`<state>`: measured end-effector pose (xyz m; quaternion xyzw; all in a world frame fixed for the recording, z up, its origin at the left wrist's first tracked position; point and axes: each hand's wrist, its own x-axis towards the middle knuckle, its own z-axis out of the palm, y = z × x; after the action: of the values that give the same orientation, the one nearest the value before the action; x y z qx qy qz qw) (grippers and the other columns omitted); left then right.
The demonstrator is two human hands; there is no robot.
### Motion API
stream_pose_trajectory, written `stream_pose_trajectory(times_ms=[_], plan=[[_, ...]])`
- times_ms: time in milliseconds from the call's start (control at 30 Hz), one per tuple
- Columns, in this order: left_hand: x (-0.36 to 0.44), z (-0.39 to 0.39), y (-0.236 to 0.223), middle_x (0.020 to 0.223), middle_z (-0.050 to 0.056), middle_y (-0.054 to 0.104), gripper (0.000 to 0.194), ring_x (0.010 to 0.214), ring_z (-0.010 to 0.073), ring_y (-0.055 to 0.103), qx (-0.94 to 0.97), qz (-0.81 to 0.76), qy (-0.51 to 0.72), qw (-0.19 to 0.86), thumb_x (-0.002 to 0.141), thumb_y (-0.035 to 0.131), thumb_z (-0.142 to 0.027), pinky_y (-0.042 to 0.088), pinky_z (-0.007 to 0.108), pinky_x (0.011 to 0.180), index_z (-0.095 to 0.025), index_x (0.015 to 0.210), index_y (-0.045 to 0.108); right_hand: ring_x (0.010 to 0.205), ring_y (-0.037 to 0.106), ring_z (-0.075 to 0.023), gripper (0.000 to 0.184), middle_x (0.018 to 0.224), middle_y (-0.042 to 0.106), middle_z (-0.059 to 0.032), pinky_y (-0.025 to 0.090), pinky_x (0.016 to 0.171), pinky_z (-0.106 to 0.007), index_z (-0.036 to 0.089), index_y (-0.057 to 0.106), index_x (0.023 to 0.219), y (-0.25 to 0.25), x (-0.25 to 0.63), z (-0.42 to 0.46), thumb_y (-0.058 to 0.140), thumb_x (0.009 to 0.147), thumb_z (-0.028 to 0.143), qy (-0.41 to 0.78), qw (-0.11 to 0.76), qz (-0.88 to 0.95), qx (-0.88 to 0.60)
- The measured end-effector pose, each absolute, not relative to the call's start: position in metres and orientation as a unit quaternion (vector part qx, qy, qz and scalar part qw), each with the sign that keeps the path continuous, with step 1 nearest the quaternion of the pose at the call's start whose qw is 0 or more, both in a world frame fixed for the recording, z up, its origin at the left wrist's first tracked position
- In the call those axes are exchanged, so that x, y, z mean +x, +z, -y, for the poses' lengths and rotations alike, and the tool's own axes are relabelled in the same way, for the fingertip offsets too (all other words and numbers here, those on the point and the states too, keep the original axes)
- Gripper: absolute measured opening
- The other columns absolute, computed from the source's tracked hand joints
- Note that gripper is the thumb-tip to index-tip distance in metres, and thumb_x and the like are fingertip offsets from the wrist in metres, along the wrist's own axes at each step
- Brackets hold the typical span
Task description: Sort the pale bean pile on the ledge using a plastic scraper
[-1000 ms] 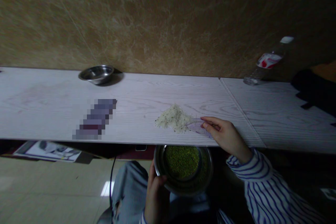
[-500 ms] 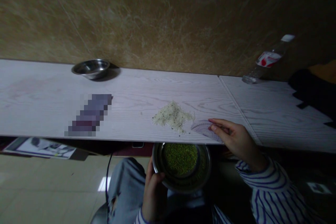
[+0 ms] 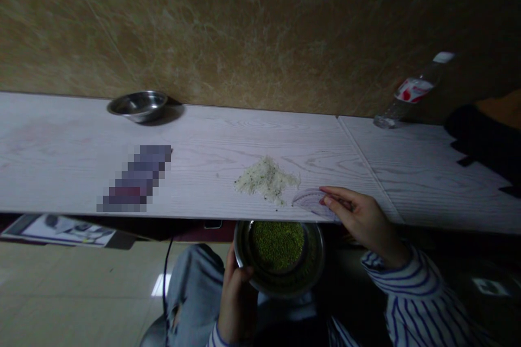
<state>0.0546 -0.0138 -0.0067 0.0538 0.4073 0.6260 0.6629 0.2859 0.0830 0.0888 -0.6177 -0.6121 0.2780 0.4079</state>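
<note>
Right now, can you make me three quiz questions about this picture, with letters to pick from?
1. Where is the steel bowl of green beans?
A on the floor
B in the left hand, below the edge of the table
C beside the bottle

2. How many metal bowls show?
A one
B four
C two

3. What is the right hand doing?
A pinching a thin pale curved piece
B holding the bottle
C resting on a knee

Answers:
1 B, because those fingers wrap the bowl's rim.
2 C, because a second bowl sits near the wall.
3 A, because the fingers close on that piece.
</note>
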Motion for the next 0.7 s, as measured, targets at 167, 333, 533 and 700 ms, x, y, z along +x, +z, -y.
stream_pose_trajectory(times_ms=[167, 333, 533, 700], plan=[[0.055, 0.013, -0.008, 0.121, 0.005, 0.073, 0.059, 0.121, 0.0319, 0.061, 0.049, -0.407, 0.632, 0.658, 0.073, 0.071, -0.022, 0.047, 0.043, 0.105, -0.031, 0.131, 0.069, 0.086, 0.079, -0.0269, 0.029, 0.094, 0.083, -0.0105, 0.065, 0.084, -0.041, 0.019, 0.083, 0.100, 0.089, 0.282, -0.080, 0.068, 0.081, 0.035, 0.272, 0.393, 0.624, -0.618], [0.055, 0.013, -0.007, 0.118, 0.007, 0.073, 0.053, 0.122, 0.0336, 0.060, 0.048, -0.416, 0.630, 0.654, 0.073, 0.071, -0.024, 0.045, 0.045, 0.106, -0.029, 0.126, 0.072, 0.086, 0.079, -0.0266, 0.029, 0.094, 0.083, -0.0099, 0.065, 0.083, -0.040, 0.020, 0.083, 0.101, 0.088, 0.280, -0.073, 0.068, 0.083, 0.035, 0.268, 0.383, 0.632, -0.618], [0.056, 0.013, -0.004, 0.124, 0.005, 0.072, 0.054, 0.130, 0.0336, 0.055, 0.048, -0.412, 0.629, 0.658, 0.073, 0.071, -0.024, 0.043, 0.043, 0.107, -0.030, 0.127, 0.071, 0.090, 0.079, -0.0258, 0.029, 0.097, 0.083, -0.0093, 0.063, 0.089, -0.041, 0.021, 0.083, 0.104, 0.086, 0.272, -0.067, 0.067, 0.085, 0.036, 0.288, 0.384, 0.637, -0.603], [0.054, 0.014, -0.007, 0.120, 0.004, 0.073, 0.055, 0.128, 0.0322, 0.057, 0.056, -0.407, 0.627, 0.662, 0.072, 0.072, -0.023, 0.045, 0.041, 0.105, -0.032, 0.126, 0.071, 0.091, 0.078, -0.0265, 0.031, 0.099, 0.082, -0.0109, 0.062, 0.091, -0.043, 0.019, 0.082, 0.107, 0.082, 0.271, -0.071, 0.067, 0.086, 0.036, 0.289, 0.393, 0.631, -0.603]])
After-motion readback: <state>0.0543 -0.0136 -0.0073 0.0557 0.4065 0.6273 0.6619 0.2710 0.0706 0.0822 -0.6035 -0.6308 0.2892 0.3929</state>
